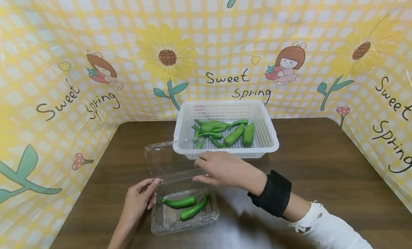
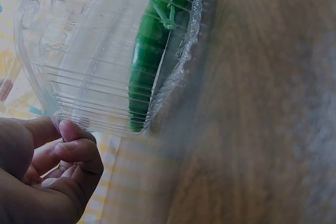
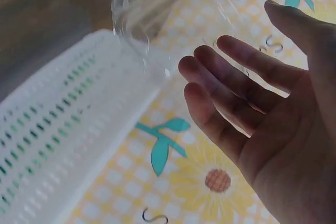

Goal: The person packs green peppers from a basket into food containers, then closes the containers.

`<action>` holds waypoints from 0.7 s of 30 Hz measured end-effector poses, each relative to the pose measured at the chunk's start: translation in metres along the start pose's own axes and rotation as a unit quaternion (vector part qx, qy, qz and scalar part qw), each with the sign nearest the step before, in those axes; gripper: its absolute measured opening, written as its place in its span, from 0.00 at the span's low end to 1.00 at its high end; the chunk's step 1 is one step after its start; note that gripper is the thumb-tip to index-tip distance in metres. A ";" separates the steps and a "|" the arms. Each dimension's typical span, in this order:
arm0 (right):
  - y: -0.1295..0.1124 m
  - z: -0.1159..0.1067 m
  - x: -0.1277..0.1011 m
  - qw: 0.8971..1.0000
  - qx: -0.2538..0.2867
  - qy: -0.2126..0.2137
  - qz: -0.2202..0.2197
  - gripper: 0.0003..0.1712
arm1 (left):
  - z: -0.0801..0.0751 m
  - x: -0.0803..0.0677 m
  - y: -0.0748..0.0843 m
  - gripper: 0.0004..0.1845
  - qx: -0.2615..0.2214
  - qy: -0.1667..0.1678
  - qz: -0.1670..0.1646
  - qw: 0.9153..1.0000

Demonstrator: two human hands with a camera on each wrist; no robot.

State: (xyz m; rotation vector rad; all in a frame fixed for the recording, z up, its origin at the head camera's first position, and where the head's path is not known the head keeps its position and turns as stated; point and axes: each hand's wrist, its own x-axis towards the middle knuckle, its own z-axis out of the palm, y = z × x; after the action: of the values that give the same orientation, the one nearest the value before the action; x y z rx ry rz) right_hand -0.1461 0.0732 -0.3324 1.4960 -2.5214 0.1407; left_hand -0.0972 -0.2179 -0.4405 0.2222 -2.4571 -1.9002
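A clear plastic clamshell box (image 1: 185, 225) stands on the table with its lid (image 1: 167, 159) raised at the back. Two green peppers (image 1: 193, 210) lie in its base; one green pepper (image 2: 149, 51) shows through the ribbed wall in the left wrist view. My left hand (image 1: 138, 197) pinches the box's back left corner between thumb and forefinger. Over the back right corner, near the hinge, is my right hand (image 1: 222, 170). In the right wrist view its fingers (image 3: 210, 108) are spread and slightly bent, with nothing between them and the thumb.
Behind the box stands a white plastic basket (image 1: 273, 145) with several green peppers (image 1: 234, 135) inside. The raised lid overlaps its front left corner in the head view. A yellow checked cloth (image 1: 219, 52) surrounds the brown wooden table (image 1: 322, 170) at the back and sides.
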 end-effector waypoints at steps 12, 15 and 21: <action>0.023 -0.030 -0.008 0.998 0.009 0.044 0.033 0.18 | 0.000 0.000 0.000 0.17 -0.001 0.001 -0.002 1.000; 0.029 -0.035 -0.010 0.998 0.006 0.037 0.051 0.18 | 0.000 0.000 0.000 0.17 0.001 0.002 -0.005 1.000; 0.044 -0.044 -0.010 0.996 -0.006 0.049 0.074 0.14 | 0.000 -0.001 0.001 0.16 0.000 0.006 -0.009 1.000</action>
State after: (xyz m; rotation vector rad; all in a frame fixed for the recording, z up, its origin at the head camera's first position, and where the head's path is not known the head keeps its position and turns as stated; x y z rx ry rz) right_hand -0.1741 0.1109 -0.2909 1.2646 -2.5486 0.2162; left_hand -0.0968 -0.2174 -0.4396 0.2544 -2.4555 -1.9014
